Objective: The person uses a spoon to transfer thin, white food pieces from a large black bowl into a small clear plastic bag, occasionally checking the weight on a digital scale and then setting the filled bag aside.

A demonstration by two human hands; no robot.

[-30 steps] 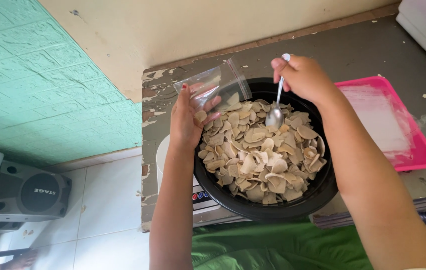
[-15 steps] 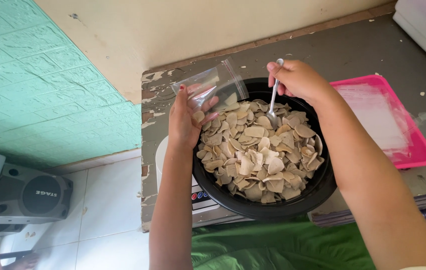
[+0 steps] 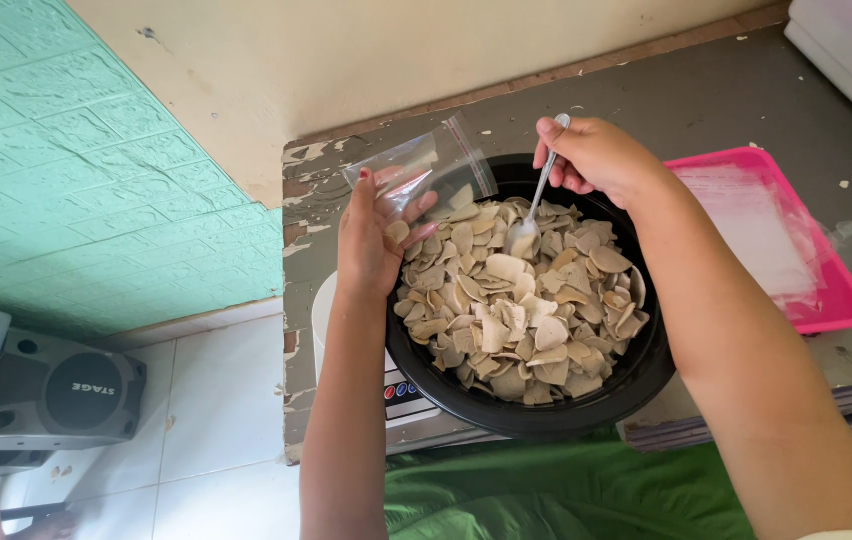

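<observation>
Scooping step underway: right hand (image 3: pixel 596 158) pinching a metal spoon (image 3: pixel 534 212), its bowl sitting in pale chips (image 3: pixel 516 300) heaped in the black bowl (image 3: pixel 636 385); left hand (image 3: pixel 371 240) gripping a clear plastic bag (image 3: pixel 421 170) at the rim; next move likely needing the bag mouth held open near the spoon.

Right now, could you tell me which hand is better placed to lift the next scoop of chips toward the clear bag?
Probably the right hand: it already grips the metal spoon, whose bowl sits in the chips. The left hand is occupied holding the clear plastic bag at the black bowl rim.
</observation>
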